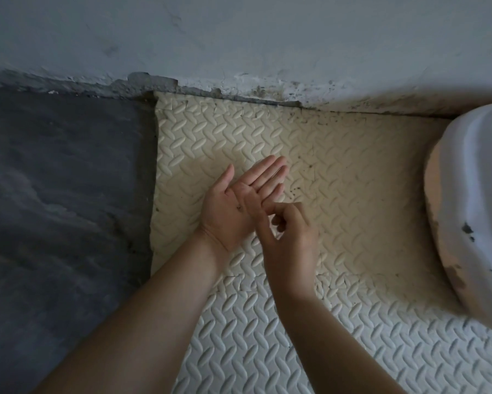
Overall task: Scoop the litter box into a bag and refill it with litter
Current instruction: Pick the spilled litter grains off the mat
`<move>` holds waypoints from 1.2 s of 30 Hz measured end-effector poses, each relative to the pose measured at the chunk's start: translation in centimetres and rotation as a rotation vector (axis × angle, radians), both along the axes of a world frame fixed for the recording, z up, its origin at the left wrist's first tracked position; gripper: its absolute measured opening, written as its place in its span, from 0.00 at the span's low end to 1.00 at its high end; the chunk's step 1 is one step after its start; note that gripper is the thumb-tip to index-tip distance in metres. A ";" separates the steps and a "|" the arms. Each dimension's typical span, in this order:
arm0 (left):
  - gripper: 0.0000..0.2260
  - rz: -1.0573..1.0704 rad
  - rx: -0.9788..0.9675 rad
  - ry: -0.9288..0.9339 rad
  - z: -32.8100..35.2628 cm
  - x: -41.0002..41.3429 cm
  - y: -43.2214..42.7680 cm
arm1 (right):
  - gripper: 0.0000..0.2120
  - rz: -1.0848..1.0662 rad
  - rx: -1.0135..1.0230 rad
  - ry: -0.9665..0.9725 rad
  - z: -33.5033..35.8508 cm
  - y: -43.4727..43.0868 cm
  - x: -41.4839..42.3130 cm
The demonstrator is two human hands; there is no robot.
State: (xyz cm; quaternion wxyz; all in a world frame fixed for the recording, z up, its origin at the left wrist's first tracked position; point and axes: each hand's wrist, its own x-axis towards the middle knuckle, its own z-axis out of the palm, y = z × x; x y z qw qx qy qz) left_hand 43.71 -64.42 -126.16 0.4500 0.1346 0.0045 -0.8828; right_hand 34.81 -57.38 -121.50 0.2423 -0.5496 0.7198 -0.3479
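the left hand [239, 203] is held palm up with its fingers straight and together, the thumb spread aside. a small dark speck [238, 207] is seen on the palm. the right hand [290, 240] is turned back up, its fingers curled in with nothing seen held, and its thumb is laid across the left palm just beside the speck. both hands are held above a cream foam floor mat with a raised oval tread pattern [352, 180], stained darker toward the wall. the white plastic litter box with dark smears on its side [472, 194] is set on the mat at the right edge, well apart from the hands and cut off by the frame. dark grey floor [63, 180] is seen left of the mat, and a pale grey wall with chipped plaster at its base [239, 38] behind.
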 end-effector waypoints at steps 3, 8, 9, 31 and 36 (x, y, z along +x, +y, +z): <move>0.30 0.014 -0.018 -0.033 0.0 0.0 0.1 | 0.04 0.013 -0.002 -0.008 -0.4 0.0 1.3; 0.30 0.033 0.006 -0.045 0.2 -0.2 0.3 | 0.04 -0.017 0.004 -0.028 -0.8 0.4 1.6; 0.30 0.036 0.007 -0.049 0.2 -0.2 0.3 | 0.04 -0.007 -0.004 -0.034 -0.8 0.5 1.6; 0.30 -0.037 0.109 0.065 0.0 0.5 -0.4 | 0.06 -0.283 0.083 0.084 -2.8 -8.8 -7.4; 0.31 -0.051 0.085 0.069 -0.2 0.5 -0.4 | 0.05 -0.237 0.055 0.110 -2.6 -10.0 -7.0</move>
